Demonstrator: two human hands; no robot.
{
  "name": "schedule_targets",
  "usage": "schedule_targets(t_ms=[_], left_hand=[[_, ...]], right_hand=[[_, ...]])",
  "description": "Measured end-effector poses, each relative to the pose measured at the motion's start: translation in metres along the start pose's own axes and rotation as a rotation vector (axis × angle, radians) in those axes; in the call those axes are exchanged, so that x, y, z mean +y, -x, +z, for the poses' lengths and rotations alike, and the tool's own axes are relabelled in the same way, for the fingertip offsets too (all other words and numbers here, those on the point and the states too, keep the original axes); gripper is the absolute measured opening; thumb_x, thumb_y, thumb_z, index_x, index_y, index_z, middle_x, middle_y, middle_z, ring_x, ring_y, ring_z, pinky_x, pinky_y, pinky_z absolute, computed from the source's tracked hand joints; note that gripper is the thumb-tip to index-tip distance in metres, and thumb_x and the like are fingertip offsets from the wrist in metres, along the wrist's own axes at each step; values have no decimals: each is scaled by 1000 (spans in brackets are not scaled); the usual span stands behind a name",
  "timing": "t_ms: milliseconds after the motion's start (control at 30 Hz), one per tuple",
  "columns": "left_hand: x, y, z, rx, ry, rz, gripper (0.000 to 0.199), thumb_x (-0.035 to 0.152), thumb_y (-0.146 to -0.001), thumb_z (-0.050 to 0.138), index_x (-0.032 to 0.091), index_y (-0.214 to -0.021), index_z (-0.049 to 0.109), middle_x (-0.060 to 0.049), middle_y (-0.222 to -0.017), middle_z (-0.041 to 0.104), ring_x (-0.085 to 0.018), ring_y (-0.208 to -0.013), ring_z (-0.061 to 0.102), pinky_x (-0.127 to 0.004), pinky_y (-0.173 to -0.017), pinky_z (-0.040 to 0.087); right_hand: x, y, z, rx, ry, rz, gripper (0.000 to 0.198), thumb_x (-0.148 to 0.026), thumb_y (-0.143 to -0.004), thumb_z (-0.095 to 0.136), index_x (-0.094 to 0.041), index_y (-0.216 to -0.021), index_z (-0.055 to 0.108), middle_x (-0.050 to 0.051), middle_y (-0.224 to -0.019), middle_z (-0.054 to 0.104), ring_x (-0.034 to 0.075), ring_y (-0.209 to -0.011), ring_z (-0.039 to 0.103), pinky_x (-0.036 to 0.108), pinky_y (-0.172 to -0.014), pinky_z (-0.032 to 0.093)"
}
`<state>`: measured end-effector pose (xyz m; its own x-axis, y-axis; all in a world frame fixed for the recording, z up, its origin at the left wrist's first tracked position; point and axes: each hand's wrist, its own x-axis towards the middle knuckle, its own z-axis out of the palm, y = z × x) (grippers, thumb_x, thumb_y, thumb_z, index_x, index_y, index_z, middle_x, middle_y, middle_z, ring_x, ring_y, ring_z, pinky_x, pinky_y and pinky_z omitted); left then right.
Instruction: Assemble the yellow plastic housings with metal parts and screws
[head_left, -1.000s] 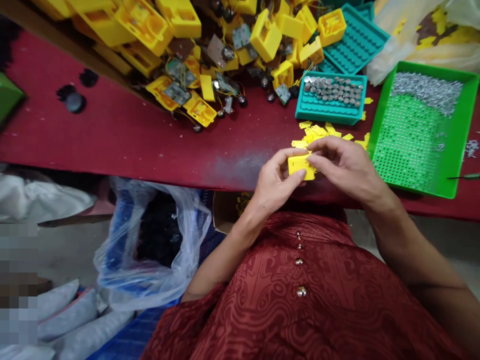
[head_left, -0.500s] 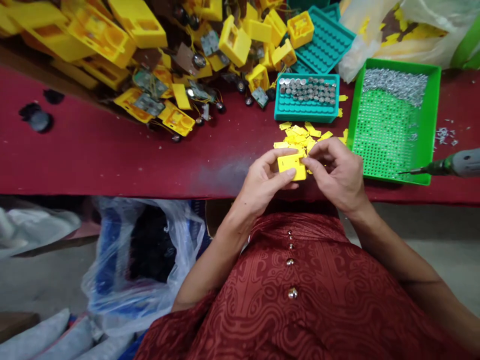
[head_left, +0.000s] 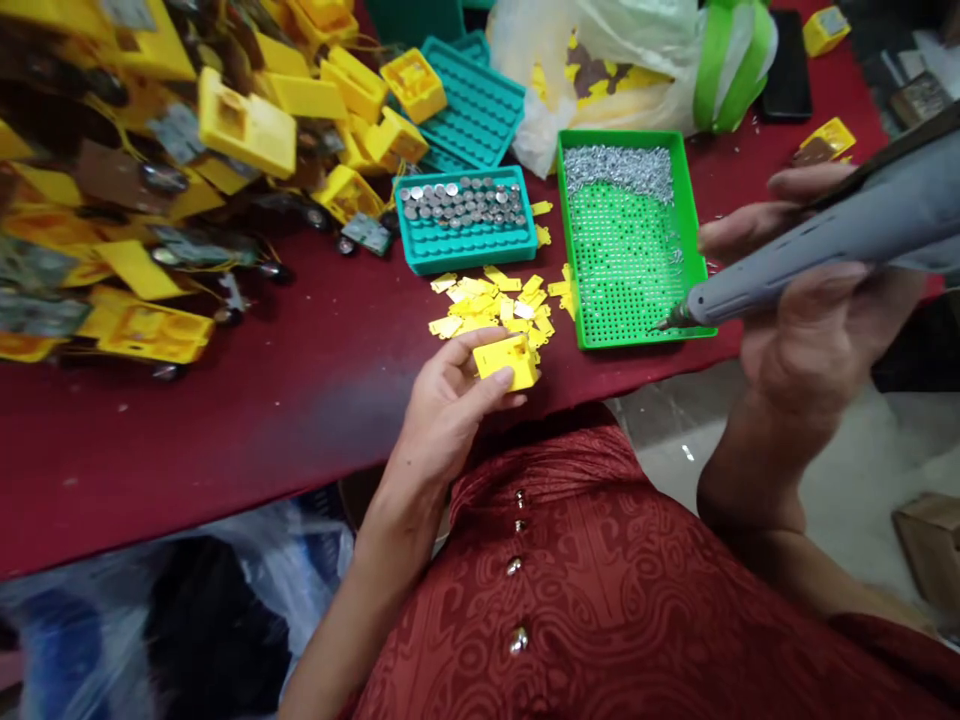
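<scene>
Our left hand [head_left: 450, 398] pinched 1 yellow case [head_left: 496, 360] above the desk [head_left: 247, 410], near loose yellow tabs [head_left: 476, 298]; our right hand [head_left: 806, 345] gripped a grey screwdriver [head_left: 817, 245], tip over the green tray [head_left: 634, 295]. We judged this case unfinished, probably unscrewed; many heaped cases [head_left: 247, 125] remained.

Single head-worn view, close above table [head_left: 322, 350], facing forward, down at hands [head_left: 442, 402].

Grey driver [head_left: 832, 235] cut off at right, yellow case [head_left: 493, 354] partly hidden by left hand [head_left: 448, 400]
</scene>
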<state>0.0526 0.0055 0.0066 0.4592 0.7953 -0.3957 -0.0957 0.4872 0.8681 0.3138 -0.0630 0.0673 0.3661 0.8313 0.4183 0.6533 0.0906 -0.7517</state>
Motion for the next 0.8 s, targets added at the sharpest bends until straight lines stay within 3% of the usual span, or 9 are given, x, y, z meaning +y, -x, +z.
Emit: schedule_targets(t_ms=[100, 167, 233, 300, 433, 600, 800], left_hand=[[1, 0, 8, -74, -160, 83, 45, 40, -85, 91, 22, -122, 71, -11, -127, 81, -21, -96, 81, -29, -73, 70], [3, -1, 17, -199, -362, 259, 33, 33, -93, 82, 23, -122, 71, -14, -145, 75, -27, -117, 80, -39, -90, 71], [4, -5, 30, -349, -601, 476, 27, 20, -96, 71, 22, -122, 70, -17, -159, 66, -33, -144, 68, -50, -111, 64], [4, -8, 42, -471, -808, 606, 31, 10, -96, 60, 19, -124, 67, -21, -160, 63, -35, -155, 58, -55, -117, 59], [1, -12, 53, -520, -984, 621, 35, 3, -96, 51, 18, -125, 61, -21, -148, 69, -31, -135, 73, -48, -103, 66], [-6, -11, 52, -478, -902, 673, 28, 7, -100, 55, 19, -124, 61, -12, -121, 78, -22, -111, 77, -37, -95, 66], [-10, -14, 58, -452, -874, 689, 32, 5, -96, 56, 20, -124, 62, -10, -119, 79, -21, -112, 78, -36, -96, 65]], right_hand=[[6, -4, 16, 195, -25, -73, 66, -89, -102, 36, -30, -126, 53, 12, -126, 61, 23, -86, 71, 38, -74, 63], [13, -9, 22, 215, -6, -52, 70, -90, -103, 28, -29, -128, 51, 9, -106, 64, 21, -79, 69, 36, -71, 62], [20, -16, 26, 270, -107, -92, 66, -88, -103, 39, -26, -126, 52, 4, -87, 61, 18, -70, 65, 33, -65, 58], [24, -23, 26, 315, -227, -126, 63, -84, -99, 55, -24, -117, 54, 0, -77, 58, 16, -64, 61, 30, -61, 54], [22, -25, 21, 323, -228, -62, 69, -91, -91, 58, -25, -108, 51, -1, -73, 58, 15, -62, 60, 30, -58, 55], [20, -6, 18, 326, -185, -33, 67, -89, -95, 58, -26, -114, 54, -1, -75, 57, 15, -62, 61, 30, -59, 55], [27, 6, 24, 305, 9, 51, 62, -79, -111, 21, -23, -126, 45, 1, -80, 58, 13, -63, 60, 30, -64, 54]])
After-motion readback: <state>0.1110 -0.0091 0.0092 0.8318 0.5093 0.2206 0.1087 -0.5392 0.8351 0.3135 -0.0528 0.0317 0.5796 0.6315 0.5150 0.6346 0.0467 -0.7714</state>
